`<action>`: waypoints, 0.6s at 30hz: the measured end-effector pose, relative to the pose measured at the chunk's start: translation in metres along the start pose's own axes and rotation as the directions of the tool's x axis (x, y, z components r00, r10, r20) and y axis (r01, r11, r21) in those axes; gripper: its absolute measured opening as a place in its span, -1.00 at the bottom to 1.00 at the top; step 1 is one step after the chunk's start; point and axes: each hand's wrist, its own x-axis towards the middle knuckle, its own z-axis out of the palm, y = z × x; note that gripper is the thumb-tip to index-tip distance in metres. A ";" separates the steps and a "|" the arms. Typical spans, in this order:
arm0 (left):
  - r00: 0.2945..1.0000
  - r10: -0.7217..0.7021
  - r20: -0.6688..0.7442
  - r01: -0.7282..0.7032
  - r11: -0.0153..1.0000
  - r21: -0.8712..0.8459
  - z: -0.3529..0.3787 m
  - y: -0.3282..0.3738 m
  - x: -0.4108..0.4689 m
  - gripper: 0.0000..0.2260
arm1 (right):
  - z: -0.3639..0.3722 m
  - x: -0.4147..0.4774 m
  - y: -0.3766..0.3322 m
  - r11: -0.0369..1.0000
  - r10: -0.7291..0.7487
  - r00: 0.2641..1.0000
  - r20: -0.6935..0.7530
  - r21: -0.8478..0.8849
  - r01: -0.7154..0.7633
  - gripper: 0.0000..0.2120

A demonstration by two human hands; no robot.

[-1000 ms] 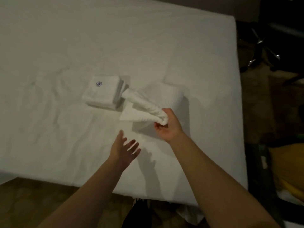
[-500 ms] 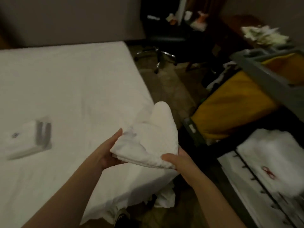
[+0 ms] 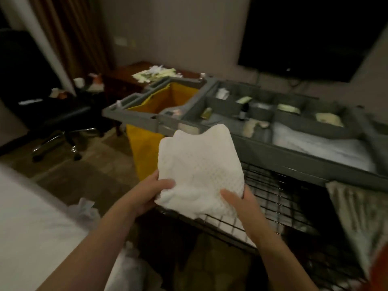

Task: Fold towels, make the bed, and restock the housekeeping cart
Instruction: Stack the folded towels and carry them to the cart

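Folded white towel (image 3: 199, 171): gripped by left hand (image 3: 147, 196) & right hand (image 3: 237, 202), above cart (image 3: 294, 156) wire shelf (image 3: 273, 198); yellow bag (image 3: 144, 143) left of cart.

Single head view: wide-angle, tilted forward-down, close above housekeeping cart (image 3: 262, 148), bed (image 3: 31, 238) lower-left.

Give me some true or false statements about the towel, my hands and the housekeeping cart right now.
1. The left hand and right hand both grip the folded white waffle-weave towel. True.
2. The towel lies on the bed. False: it is held up over the black wire shelf of the grey plastic housekeeping cart.
3. The cart's hanging bag is yellow. True.
4. The cart carries no supplies. False: its top tray holds a small dark bottle and pale packets.
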 end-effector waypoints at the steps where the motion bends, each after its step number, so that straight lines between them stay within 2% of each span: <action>1: 0.999 -0.013 0.047 0.013 1.000 0.016 0.020 -0.006 0.019 -0.14 | -0.025 0.004 0.005 1.000 -0.007 0.999 -0.051 -0.001 0.007 -0.43; 4: 0.987 -0.068 0.144 0.060 0.997 0.056 0.066 -0.031 0.070 -0.41 | -0.083 0.007 0.026 0.999 0.014 0.973 -0.232 -0.034 -0.022 -0.50; 6: 0.976 -0.128 0.179 0.108 0.987 0.117 0.089 -0.054 0.094 -0.45 | -0.112 0.008 0.049 0.992 0.061 0.941 -0.333 -0.087 -0.095 -0.46; 8: 0.969 -0.192 0.156 0.166 0.972 0.164 0.102 -0.084 0.112 -0.41 | -0.132 0.009 0.075 0.967 0.141 0.913 -0.382 -0.146 -0.210 -0.42; 10: 0.952 -0.289 0.098 0.260 0.938 0.230 0.108 -0.118 0.122 -0.40 | -0.143 0.009 0.100 0.926 0.229 0.897 -0.379 -0.200 -0.321 -0.40; 13: 0.920 -0.390 -0.041 0.384 0.876 0.291 0.108 -0.158 0.131 -0.56 | -0.146 0.015 0.125 0.837 0.340 0.868 -0.363 -0.304 -0.455 -0.40; 15: 0.905 -0.401 -0.144 0.425 0.825 0.373 0.107 -0.171 0.138 -0.59 | -0.144 0.022 0.129 0.817 0.355 0.860 -0.366 -0.325 -0.476 -0.40; 18: 0.895 -0.380 -0.235 0.445 0.720 0.532 0.110 -0.171 0.146 -0.51 | -0.139 0.033 0.129 0.818 0.344 0.865 -0.366 -0.336 -0.467 -0.44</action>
